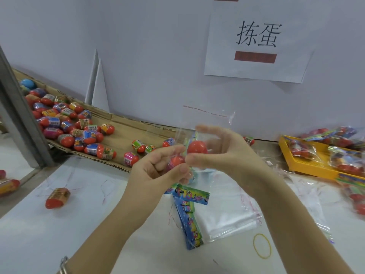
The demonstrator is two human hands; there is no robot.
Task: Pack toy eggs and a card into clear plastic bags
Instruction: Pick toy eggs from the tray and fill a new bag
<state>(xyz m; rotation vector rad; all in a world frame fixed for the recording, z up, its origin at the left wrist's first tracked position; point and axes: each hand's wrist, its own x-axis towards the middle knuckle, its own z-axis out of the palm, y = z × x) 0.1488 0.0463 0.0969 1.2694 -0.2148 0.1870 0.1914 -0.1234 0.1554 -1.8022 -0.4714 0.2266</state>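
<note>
Currently one clear plastic bag (207,123) is mid-fill above the table's middle. The right hand (219,155) grips it, fingers curled round a red toy egg (197,148) inside. The left hand (156,171) pinches a second egg (176,161) at the bag; whether this egg is inside cannot be told. Packed bags (302,149) lie in the yellow tray (314,163) at the right edge. Loose eggs (79,127), cards (189,214) and empty bags (227,210) remain.
</note>
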